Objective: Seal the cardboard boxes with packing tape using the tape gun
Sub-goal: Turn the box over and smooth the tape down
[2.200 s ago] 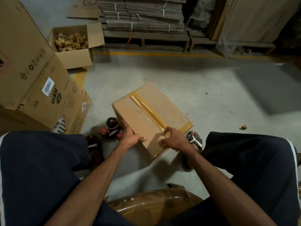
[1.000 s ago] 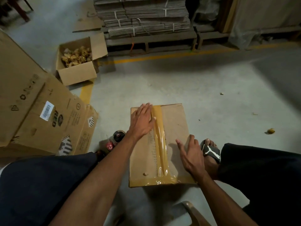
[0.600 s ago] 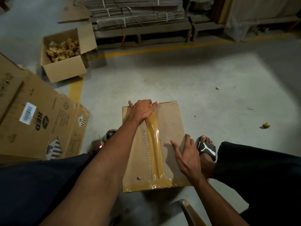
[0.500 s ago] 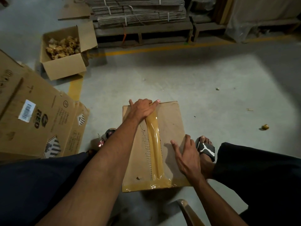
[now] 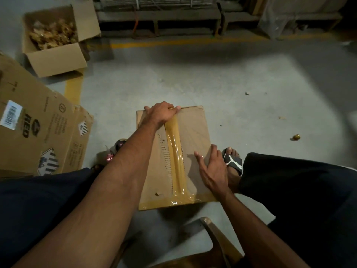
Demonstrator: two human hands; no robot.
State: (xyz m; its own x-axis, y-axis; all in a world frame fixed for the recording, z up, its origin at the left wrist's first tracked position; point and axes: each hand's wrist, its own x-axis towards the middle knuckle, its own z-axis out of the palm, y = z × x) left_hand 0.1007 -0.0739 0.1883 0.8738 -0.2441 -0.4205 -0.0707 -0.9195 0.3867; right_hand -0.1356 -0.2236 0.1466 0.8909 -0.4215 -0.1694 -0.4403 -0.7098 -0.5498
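Left hand (image 5: 161, 113) at the far edge of the cardboard box (image 5: 195, 130), fingers curled over that edge, pressing the end of the tape strip (image 5: 174, 151) down. Right hand (image 5: 213, 169) flat and spread on the near right part of the lid, fingers straight, steadying and gripping nothing. Box on the concrete floor (image 5: 193, 80) between the knees, the yellowish strip running along the middle seam from far edge to near edge, where it meets a cross strip along the near rim.

Step in hand, by the look of it: smoothing and fixing the strip already laid, not laying a new one. Next move probably calls for rubbing the far end over the rim, then reaching left for the tape gun (image 5: 116, 149) and turning to another seam or another box.

Hard to make out: tape gun mostly hidden behind the left forearm, only a dark roll and a reddish part visible on the floor just left of the box. Far face of the box hidden, so no telling how far the tape wraps over. Left fingertips out of sight past the edge. Open carton (image 5: 56, 59) of brownish scraps at upper left blurred. Large printed carton (image 5: 38, 128) cut off at the left border.
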